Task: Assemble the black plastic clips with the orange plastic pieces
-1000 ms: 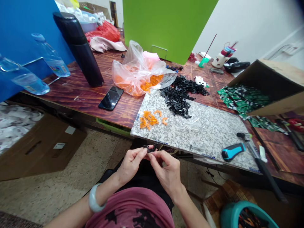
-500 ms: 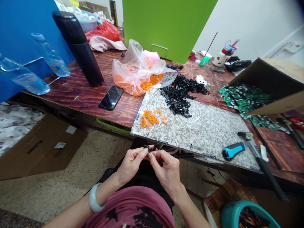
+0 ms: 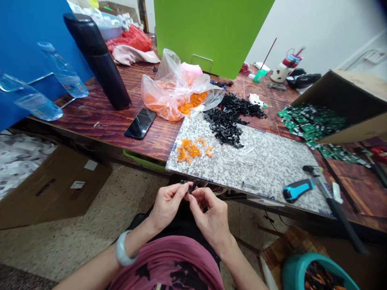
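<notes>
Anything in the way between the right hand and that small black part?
Nothing visible. The right hand and left hand meet at the small black part, both apparently holding it at their fingertips. Some of it is hidden, so the exact contact can't be seen.

Light's fairly bright o'all, soft; src is out of frame, so can't tell exact dir. White wall (image 3: 308,32) in upper R is v. pale. Faint reflection on my phone (image 3: 140,124), dull sheen on flask (image 3: 105,68), highlights on clear bag (image 3: 163,94). Deep shadow under table (image 3: 105,125) & inside the R cardboard box (image 3: 363,86); lower R corner's dim. My L hand (image 3: 166,205) & R hand (image 3: 211,217) are well lit, but black part (image 3: 193,185) b/w them is too dark/small for detail. Black pile (image 3: 225,125) merges. Wide-angle distortion: bottles (image 3: 65,72) lean nr L edge. Top R corner's dark, blurry.
</notes>
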`<state>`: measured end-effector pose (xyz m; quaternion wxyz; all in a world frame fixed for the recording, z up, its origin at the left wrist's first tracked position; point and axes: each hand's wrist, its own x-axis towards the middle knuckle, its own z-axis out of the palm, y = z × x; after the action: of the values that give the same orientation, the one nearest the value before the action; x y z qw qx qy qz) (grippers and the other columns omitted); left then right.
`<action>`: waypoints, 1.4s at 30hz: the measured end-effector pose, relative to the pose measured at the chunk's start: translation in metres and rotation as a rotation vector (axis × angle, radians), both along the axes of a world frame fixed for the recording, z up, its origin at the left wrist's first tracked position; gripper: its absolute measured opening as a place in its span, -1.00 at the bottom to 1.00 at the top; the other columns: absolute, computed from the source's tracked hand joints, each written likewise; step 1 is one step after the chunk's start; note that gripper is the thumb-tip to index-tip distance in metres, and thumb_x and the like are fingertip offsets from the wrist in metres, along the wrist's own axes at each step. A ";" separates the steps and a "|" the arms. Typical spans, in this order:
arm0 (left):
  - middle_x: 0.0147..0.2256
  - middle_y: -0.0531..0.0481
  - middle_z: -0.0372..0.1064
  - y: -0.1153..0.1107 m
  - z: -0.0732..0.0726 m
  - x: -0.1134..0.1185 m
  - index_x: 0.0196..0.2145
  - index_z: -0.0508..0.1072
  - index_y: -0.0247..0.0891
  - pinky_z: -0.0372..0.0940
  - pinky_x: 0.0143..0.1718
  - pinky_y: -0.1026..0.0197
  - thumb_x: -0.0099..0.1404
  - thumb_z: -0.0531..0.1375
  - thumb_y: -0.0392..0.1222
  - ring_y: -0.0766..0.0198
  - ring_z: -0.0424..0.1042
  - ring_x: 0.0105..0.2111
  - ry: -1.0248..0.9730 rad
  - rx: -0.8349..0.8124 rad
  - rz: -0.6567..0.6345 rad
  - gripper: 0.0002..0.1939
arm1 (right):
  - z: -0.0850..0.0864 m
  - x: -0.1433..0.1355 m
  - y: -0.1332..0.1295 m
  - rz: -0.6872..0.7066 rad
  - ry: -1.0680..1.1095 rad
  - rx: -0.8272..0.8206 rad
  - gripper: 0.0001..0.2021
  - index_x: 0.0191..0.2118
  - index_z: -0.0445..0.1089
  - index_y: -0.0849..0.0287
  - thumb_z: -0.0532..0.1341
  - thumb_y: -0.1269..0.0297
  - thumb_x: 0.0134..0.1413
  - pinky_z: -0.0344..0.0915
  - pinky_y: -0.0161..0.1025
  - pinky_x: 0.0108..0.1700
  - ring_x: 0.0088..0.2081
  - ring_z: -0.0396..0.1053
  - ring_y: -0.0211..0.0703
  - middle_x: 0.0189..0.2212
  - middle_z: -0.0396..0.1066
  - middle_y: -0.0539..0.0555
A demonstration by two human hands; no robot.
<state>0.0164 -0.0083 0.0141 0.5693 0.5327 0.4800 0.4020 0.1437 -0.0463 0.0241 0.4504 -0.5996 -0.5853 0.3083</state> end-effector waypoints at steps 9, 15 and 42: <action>-0.54 0.03 0.44 0.003 -0.001 -0.004 -0.46 0.55 -0.32 0.24 -0.46 0.33 0.28 0.11 -0.15 0.30 0.36 -0.52 0.163 0.115 -0.042 -0.71 | 0.002 0.014 0.010 0.051 0.005 -0.103 -0.91 -0.39 0.33 0.15 0.20 0.27 0.09 0.28 -0.40 -0.52 -0.56 0.35 -0.30 -0.54 0.40 -0.02; -0.46 -0.03 0.50 0.002 -0.001 -0.010 -0.43 0.55 -0.30 0.24 -0.39 0.31 0.30 0.08 -0.21 0.26 0.42 -0.47 0.257 0.226 -0.146 -0.72 | 0.000 0.021 0.013 0.135 -0.047 -0.128 -0.93 -0.40 0.28 0.13 0.18 0.32 0.09 0.27 -0.41 -0.51 -0.55 0.37 -0.29 -0.53 0.41 -0.04; -0.47 -0.01 0.45 0.007 -0.008 -0.034 -0.31 0.51 -0.38 0.26 -0.30 0.28 0.32 0.07 -0.13 0.27 0.41 -0.39 0.044 -0.155 -0.457 -0.71 | -0.012 0.044 0.015 0.406 -0.498 0.362 -0.75 -0.29 0.28 0.21 0.10 0.11 0.22 0.24 -0.36 -0.43 -0.48 0.33 -0.27 -0.52 0.38 0.04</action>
<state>-0.0175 -0.0014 0.0062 0.6741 0.5910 0.3884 0.2131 0.1875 -0.0317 0.0123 0.3227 -0.4387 -0.8289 0.1276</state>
